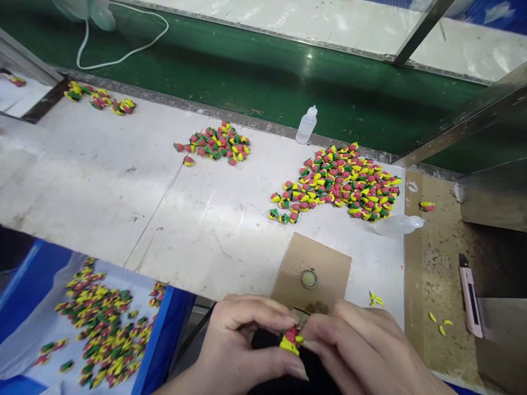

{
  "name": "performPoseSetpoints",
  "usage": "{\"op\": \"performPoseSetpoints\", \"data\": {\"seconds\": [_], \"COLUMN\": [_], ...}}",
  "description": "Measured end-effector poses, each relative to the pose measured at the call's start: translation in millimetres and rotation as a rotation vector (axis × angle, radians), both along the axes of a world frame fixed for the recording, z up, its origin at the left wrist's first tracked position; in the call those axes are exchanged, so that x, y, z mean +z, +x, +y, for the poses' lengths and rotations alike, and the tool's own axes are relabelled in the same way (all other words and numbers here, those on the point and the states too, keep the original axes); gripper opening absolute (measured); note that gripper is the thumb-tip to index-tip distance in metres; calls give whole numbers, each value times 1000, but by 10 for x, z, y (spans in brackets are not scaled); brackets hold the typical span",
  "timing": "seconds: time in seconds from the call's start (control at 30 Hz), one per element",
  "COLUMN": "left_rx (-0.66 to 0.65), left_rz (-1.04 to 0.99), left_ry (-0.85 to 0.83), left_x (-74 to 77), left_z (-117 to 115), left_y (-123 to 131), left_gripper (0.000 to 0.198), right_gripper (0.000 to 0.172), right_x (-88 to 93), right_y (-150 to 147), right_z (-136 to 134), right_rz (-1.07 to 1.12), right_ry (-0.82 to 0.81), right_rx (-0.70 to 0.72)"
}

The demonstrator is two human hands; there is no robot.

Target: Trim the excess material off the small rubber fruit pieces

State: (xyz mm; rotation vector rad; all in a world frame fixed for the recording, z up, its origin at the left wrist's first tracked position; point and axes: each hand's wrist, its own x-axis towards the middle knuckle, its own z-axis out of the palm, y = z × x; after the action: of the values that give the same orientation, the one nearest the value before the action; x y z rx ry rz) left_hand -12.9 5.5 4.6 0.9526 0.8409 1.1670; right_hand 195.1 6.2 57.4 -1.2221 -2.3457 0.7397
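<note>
Item: red-and-yellow polymer-clay strawberry, at the near edge of the bench.
Hands: left hand and right hand pinching the strawberry from both sides.
Tray: blue tray, white-lined, below the bench edge, holding a loose heap of strawberries.
Bench top: further strawberry piles; brown card bearing a round metal pendant.

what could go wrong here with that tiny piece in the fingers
The small red and yellow piece, pinched between the left hand and right hand, could slip and drop onto the dark cloth below. The plastic bottle lying on its side might leak onto the heap of pieces beside it, if it holds liquid.
</note>
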Motion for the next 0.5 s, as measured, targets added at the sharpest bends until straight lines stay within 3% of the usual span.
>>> {"op": "performPoseSetpoints", "data": {"seconds": [0.3,0.5], "left_rx": [-82,-141], "left_rz": [-128,-307], "left_ry": [-88,-192], "left_x": [14,-6], "left_z": [-81,-126], "left_y": [16,31], "left_gripper": [54,45], "right_gripper": [31,22], "right_x": [44,25], "right_y": [58,113], "right_z": [-31,-55], "right_rz": [63,106], "right_ry": [-32,-79], "right_rx": [28,18]}}
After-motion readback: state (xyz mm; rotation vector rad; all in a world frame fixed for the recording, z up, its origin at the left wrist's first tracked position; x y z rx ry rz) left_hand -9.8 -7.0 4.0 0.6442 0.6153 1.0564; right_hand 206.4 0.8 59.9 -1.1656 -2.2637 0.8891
